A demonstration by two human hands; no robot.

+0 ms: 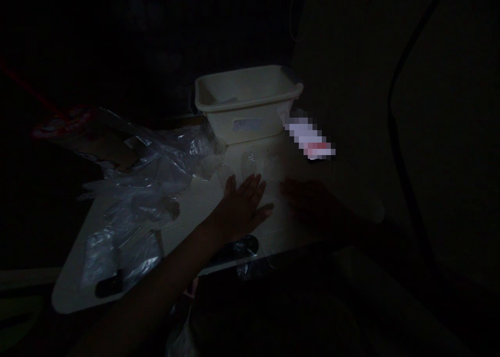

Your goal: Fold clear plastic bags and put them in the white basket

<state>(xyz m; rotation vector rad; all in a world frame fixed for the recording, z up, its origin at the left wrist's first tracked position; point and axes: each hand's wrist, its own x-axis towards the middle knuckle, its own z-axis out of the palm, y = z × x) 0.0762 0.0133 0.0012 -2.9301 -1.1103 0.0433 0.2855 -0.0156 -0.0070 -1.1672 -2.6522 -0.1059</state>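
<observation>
The scene is very dark. My left hand [242, 207] lies palm down over the white tabletop [195, 211], fingers stretched out and slightly spread. Just beyond its fingertips is a clear thin plastic piece [249, 163], whose exact kind I cannot make out. My right hand [308, 198] rests low over the table's right side in deep shadow. Its fingers point left toward my left hand and look stretched out, with nothing visible in them. Under my left wrist sits a dark rounded object [234, 247], partly hidden.
A white plastic tub [250, 104] stands at the table's back. Right of it, a bright blurred-out screen [308, 136] glows. Crumpled clear plastic bags [144, 190] cover the left side, beside a tilted red-rimmed container [66, 124]. A small black object [109, 285] lies at the front left.
</observation>
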